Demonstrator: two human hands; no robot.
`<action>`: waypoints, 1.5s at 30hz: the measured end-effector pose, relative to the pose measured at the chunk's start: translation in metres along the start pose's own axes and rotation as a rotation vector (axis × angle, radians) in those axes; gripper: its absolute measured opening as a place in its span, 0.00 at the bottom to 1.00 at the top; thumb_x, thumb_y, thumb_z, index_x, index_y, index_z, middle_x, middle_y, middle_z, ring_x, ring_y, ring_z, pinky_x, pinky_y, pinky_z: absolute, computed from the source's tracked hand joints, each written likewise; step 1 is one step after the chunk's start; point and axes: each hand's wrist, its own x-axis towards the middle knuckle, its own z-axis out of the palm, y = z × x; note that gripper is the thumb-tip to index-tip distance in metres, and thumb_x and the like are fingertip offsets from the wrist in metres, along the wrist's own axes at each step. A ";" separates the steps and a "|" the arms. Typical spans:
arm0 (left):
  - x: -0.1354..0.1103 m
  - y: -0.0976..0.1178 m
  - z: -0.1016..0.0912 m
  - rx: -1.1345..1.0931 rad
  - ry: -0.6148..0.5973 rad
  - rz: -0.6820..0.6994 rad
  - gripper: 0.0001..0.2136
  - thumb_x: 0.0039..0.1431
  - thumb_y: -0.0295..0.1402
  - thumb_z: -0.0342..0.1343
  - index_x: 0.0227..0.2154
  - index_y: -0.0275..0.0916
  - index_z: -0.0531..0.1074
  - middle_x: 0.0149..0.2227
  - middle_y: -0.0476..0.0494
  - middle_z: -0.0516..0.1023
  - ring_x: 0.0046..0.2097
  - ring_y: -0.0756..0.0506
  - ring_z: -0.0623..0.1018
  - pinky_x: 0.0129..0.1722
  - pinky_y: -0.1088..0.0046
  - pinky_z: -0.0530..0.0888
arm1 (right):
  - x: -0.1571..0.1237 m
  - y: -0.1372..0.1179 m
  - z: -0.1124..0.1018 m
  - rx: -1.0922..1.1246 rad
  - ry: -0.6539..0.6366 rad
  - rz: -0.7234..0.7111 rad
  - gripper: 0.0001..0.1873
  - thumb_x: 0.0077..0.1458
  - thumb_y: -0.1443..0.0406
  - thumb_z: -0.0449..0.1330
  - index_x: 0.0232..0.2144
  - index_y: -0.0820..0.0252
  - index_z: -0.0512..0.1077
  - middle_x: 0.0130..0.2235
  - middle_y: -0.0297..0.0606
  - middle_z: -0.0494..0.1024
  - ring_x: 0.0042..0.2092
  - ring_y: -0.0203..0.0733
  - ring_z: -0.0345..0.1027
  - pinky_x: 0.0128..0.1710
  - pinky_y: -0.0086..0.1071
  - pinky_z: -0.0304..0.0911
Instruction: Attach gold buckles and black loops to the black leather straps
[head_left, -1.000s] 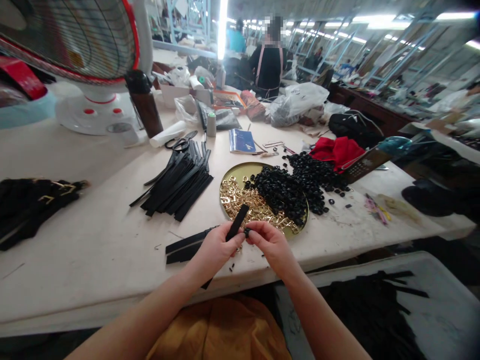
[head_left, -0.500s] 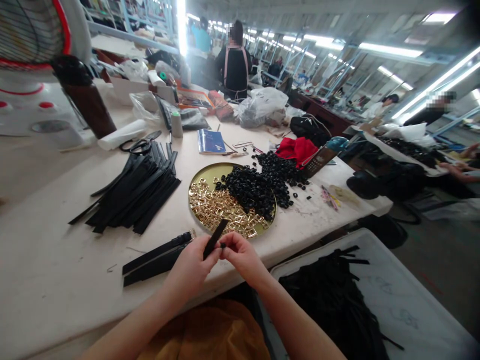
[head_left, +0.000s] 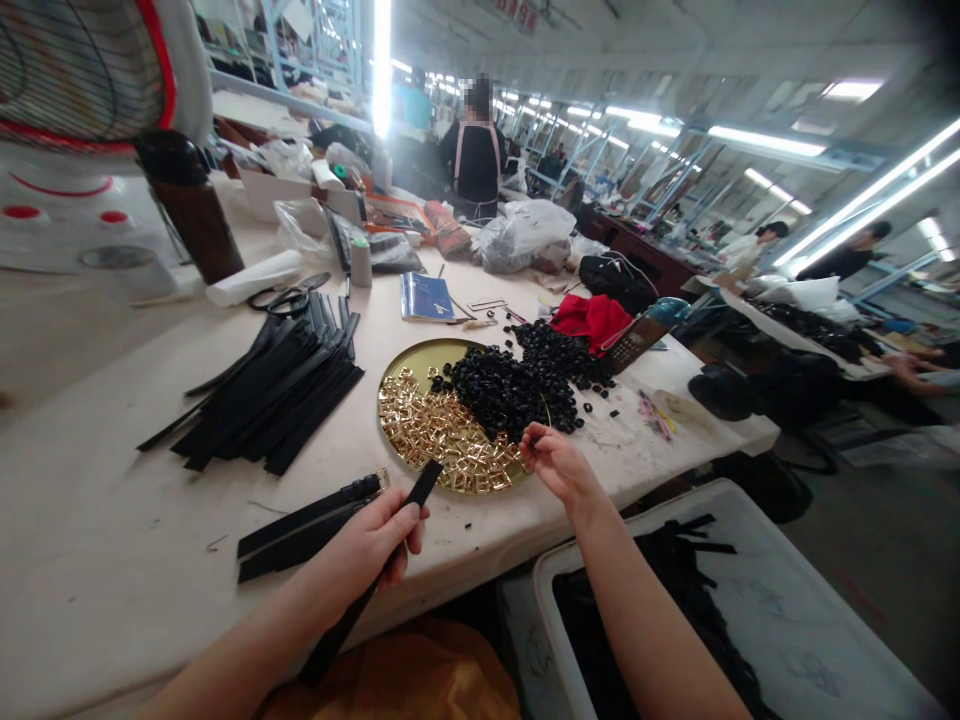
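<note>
My left hand (head_left: 373,545) is closed around a black strap (head_left: 420,487) whose tip points up toward the round gold tray (head_left: 424,357). My right hand (head_left: 553,461) hovers at the tray's near right edge, fingers pinched on a small black ring. The tray holds several gold buckles (head_left: 435,435) on its left and a heap of black rings (head_left: 517,385) that spills onto the table. Two finished black straps (head_left: 307,525) lie on the table just left of my left hand.
A pile of black straps (head_left: 270,390) lies to the left with scissors (head_left: 289,297) behind it. A fan (head_left: 82,90), a dark bottle (head_left: 187,205), a blue booklet (head_left: 426,297) and bags stand further back. A white bin (head_left: 750,610) with black straps sits below right. Other people work behind.
My hands have parted: the right has left the strap and reached out to the tray's edge by the black rings. The left still holds the strap.
</note>
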 end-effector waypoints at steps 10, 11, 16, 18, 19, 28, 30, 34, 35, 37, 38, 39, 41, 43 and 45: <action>-0.008 -0.001 -0.002 0.022 0.040 -0.023 0.15 0.50 0.45 0.50 0.31 0.37 0.64 0.21 0.54 0.66 0.15 0.57 0.62 0.12 0.83 0.56 | 0.035 -0.003 0.013 -0.643 0.054 -0.199 0.05 0.39 0.70 0.58 0.25 0.59 0.70 0.34 0.37 0.69 0.40 0.42 0.63 0.43 0.33 0.55; -0.008 -0.002 -0.002 0.021 0.039 -0.023 0.15 0.50 0.46 0.50 0.31 0.37 0.64 0.21 0.54 0.66 0.15 0.57 0.62 0.13 0.83 0.56 | 0.034 -0.003 0.014 -0.678 0.062 -0.217 0.04 0.40 0.70 0.58 0.24 0.60 0.69 0.35 0.38 0.69 0.41 0.42 0.62 0.43 0.33 0.55; -0.010 0.000 -0.003 -0.014 0.013 -0.010 0.15 0.53 0.44 0.47 0.33 0.35 0.66 0.22 0.53 0.66 0.17 0.56 0.65 0.14 0.82 0.59 | 0.013 -0.013 0.022 -0.697 0.044 -0.243 0.08 0.48 0.60 0.56 0.26 0.59 0.66 0.29 0.34 0.67 0.33 0.39 0.62 0.34 0.31 0.57; -0.013 0.005 -0.002 -0.041 -0.012 0.002 0.13 0.55 0.41 0.46 0.35 0.35 0.66 0.23 0.52 0.67 0.18 0.56 0.65 0.15 0.82 0.60 | -0.009 -0.015 0.033 -0.550 -0.076 -0.190 0.12 0.50 0.56 0.54 0.25 0.58 0.65 0.22 0.29 0.63 0.25 0.35 0.57 0.26 0.28 0.55; -0.015 0.007 -0.002 -0.063 -0.030 0.003 0.12 0.55 0.39 0.46 0.36 0.35 0.66 0.23 0.52 0.68 0.18 0.56 0.66 0.16 0.83 0.60 | -0.022 -0.015 0.041 -0.384 -0.172 -0.136 0.13 0.50 0.55 0.54 0.24 0.58 0.63 0.20 0.27 0.60 0.23 0.33 0.54 0.24 0.27 0.52; -0.026 0.015 -0.007 -0.414 -0.174 -0.194 0.12 0.53 0.30 0.48 0.40 0.34 0.68 0.25 0.49 0.70 0.21 0.56 0.68 0.18 0.84 0.64 | -0.093 -0.007 0.092 0.429 -0.406 0.333 0.16 0.40 0.60 0.66 0.32 0.59 0.70 0.25 0.31 0.69 0.19 0.27 0.45 0.18 0.25 0.40; -0.026 0.013 -0.011 -0.466 -0.190 -0.224 0.12 0.52 0.29 0.48 0.40 0.34 0.68 0.26 0.48 0.70 0.22 0.55 0.69 0.19 0.83 0.66 | -0.093 -0.002 0.094 0.443 -0.419 0.343 0.13 0.42 0.60 0.65 0.31 0.60 0.71 0.24 0.30 0.68 0.20 0.26 0.46 0.18 0.24 0.41; -0.028 0.010 -0.014 -0.489 -0.186 -0.242 0.12 0.51 0.28 0.47 0.39 0.32 0.68 0.27 0.45 0.71 0.23 0.54 0.70 0.19 0.83 0.67 | -0.094 0.005 0.094 0.440 -0.427 0.352 0.11 0.44 0.59 0.63 0.27 0.60 0.70 0.23 0.30 0.67 0.19 0.26 0.45 0.17 0.24 0.40; -0.028 0.010 -0.014 -0.489 -0.184 -0.255 0.13 0.51 0.27 0.46 0.39 0.32 0.68 0.27 0.45 0.71 0.23 0.54 0.70 0.19 0.83 0.67 | -0.094 0.006 0.094 0.436 -0.422 0.351 0.11 0.45 0.59 0.63 0.27 0.60 0.70 0.23 0.30 0.67 0.19 0.26 0.45 0.17 0.24 0.40; -0.029 0.010 -0.014 -0.477 -0.177 -0.286 0.13 0.51 0.27 0.45 0.40 0.32 0.68 0.27 0.45 0.71 0.23 0.54 0.70 0.19 0.83 0.67 | -0.095 0.007 0.094 0.409 -0.410 0.345 0.11 0.44 0.58 0.63 0.26 0.60 0.69 0.24 0.30 0.67 0.19 0.26 0.46 0.17 0.24 0.40; -0.029 0.010 -0.014 -0.462 -0.172 -0.300 0.14 0.51 0.26 0.45 0.40 0.32 0.68 0.27 0.45 0.71 0.22 0.54 0.70 0.19 0.83 0.67 | -0.095 0.008 0.094 0.384 -0.405 0.340 0.11 0.45 0.58 0.63 0.26 0.60 0.69 0.24 0.30 0.67 0.19 0.26 0.46 0.18 0.24 0.40; -0.029 0.010 -0.014 -0.441 -0.171 -0.310 0.14 0.51 0.26 0.45 0.40 0.32 0.68 0.27 0.45 0.71 0.22 0.54 0.70 0.18 0.83 0.66 | -0.095 0.008 0.094 0.353 -0.402 0.333 0.11 0.45 0.58 0.63 0.27 0.60 0.69 0.24 0.30 0.67 0.19 0.26 0.45 0.18 0.24 0.40; -0.030 0.009 -0.013 -0.372 -0.185 -0.310 0.14 0.51 0.27 0.45 0.41 0.33 0.67 0.27 0.46 0.71 0.21 0.54 0.69 0.18 0.82 0.65 | -0.096 0.008 0.094 0.281 -0.399 0.309 0.12 0.46 0.58 0.62 0.29 0.59 0.70 0.24 0.30 0.67 0.19 0.26 0.45 0.18 0.25 0.40; -0.030 0.007 -0.013 -0.214 -0.180 -0.263 0.14 0.54 0.31 0.44 0.41 0.34 0.67 0.24 0.49 0.69 0.19 0.55 0.66 0.17 0.81 0.63 | -0.097 0.007 0.093 0.192 -0.396 0.260 0.12 0.47 0.57 0.61 0.31 0.59 0.70 0.24 0.30 0.68 0.20 0.27 0.46 0.19 0.25 0.41; -0.030 0.003 -0.013 0.049 -0.126 -0.157 0.14 0.56 0.37 0.43 0.37 0.34 0.68 0.19 0.53 0.65 0.16 0.55 0.62 0.16 0.80 0.60 | -0.098 0.004 0.093 0.071 -0.384 0.188 0.13 0.47 0.56 0.59 0.33 0.59 0.71 0.25 0.30 0.69 0.20 0.28 0.48 0.20 0.26 0.43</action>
